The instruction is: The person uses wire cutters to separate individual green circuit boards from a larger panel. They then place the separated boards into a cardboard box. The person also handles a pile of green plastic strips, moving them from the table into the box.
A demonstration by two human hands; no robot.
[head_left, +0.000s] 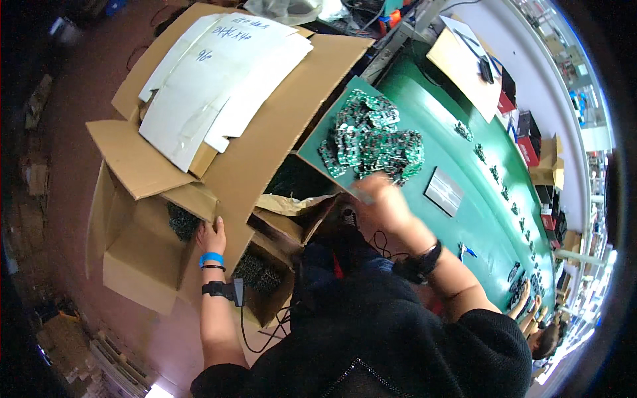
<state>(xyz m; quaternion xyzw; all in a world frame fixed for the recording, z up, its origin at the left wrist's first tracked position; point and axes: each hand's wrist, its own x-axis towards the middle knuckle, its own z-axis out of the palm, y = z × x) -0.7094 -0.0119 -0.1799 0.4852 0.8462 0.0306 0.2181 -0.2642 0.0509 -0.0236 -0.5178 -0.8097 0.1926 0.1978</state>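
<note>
My left hand (212, 235) is at the edge of a brown cardboard flap (192, 201), its thumb on the near side and its fingers partly hidden; it appears to grip the flap. Below that flap an open carton (142, 255) holds a dark mass of small parts (182, 222). My right hand (386, 204) is smeared by motion over the edge of the green table (405, 242). It is close to a heap of green circuit boards (378, 142); whether it holds anything does not show.
White cardboard sheets (219, 73) lie on a large carton (279, 119). Another carton (262, 272) with dark parts stands by my legs. A silver-grey plate (444, 192) lies on the table. Small boards (494, 174) form a line farther right. Other people's hands (524, 302) work at lower right.
</note>
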